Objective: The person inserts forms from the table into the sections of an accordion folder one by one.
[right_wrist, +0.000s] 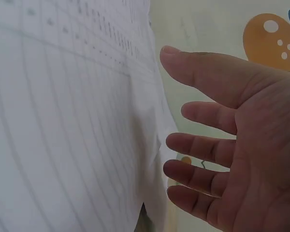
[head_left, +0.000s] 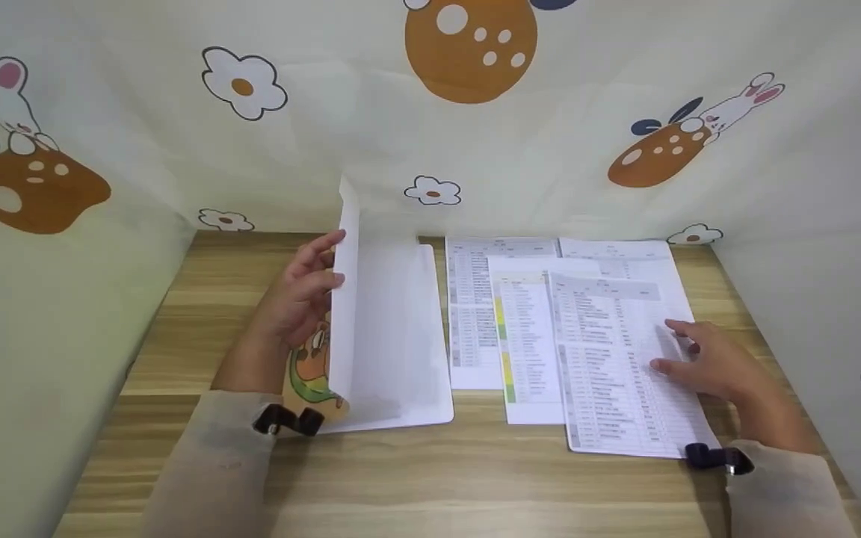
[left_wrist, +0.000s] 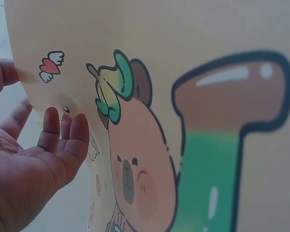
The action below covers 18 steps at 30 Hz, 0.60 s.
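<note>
Folder cover [head_left: 344,299] stands upright against left hand [head_left: 300,295] grip's straight fingers.

The left hand [left_wrist: 29,164] lies open, fingertips [left_wrist: 51,121] against a cartoon-printed folder cover [left_wrist: 193,96] — a capybara, a winged heart.

folder [head_left: 389,336]: white inside, tan cartoon-animal cover | sheets [head_left: 610,359]: white w/ grey print, yellow-green marks | table [head_left: 430,478]: light wood grain | curtain [head_left: 139,149]: cream w/ mushrooms, flowers, rabbits
</note>
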{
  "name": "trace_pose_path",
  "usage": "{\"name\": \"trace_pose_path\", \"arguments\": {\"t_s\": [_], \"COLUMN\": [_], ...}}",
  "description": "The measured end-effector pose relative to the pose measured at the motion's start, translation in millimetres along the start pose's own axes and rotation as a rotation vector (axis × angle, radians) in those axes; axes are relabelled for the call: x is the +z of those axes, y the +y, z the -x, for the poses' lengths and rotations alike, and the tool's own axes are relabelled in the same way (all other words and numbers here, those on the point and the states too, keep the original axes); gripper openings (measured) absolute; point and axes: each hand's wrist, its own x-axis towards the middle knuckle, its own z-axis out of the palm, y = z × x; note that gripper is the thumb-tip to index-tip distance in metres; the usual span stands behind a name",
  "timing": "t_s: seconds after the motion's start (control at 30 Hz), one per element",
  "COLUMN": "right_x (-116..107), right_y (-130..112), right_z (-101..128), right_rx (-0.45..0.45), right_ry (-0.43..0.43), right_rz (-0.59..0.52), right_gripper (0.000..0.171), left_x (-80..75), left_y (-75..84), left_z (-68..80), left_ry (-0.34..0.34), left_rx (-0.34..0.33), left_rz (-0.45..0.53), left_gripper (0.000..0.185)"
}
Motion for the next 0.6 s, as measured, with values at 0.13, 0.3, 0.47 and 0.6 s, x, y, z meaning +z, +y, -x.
{"name": "trace_pose_path", "arguments": {"t_s": [0.13, 0.3, 0.47, 0.6], "right_x": [2.9, 5.6, 5.7, 5.3], "right_y": [4.8, 7.2, 8.5, 8.4], "right_z": [-1.4, -4.2, -7.3, -8.1], "right_rx": [-0.02, -0.016, 0.017, 0.036], "right_ry": [0.0, 0.0, -0.013, -0.028], "right_rz": [0.0, -0.006, -0.034, -0.055], "right_gripper": [0.105, 0.106, 0.107, 0.109], "left_x": [-0.8, -1.2, -0.9, -0.1], "left_y": [0.1, -0.5, 0.2, 0.4], "left_z": [0.0, 0.1, -0.1, 0.0], "left_ry": [-0.009, -0.026, -0.029, -0.028], "left_rx": [-0.008, -0.016, -0.011, -0.011], "left_rz": [-0.013, -0.027, -0.015, -0.01], "left_gripper": [0.064, 0.065, 0.064, 0.064]}}
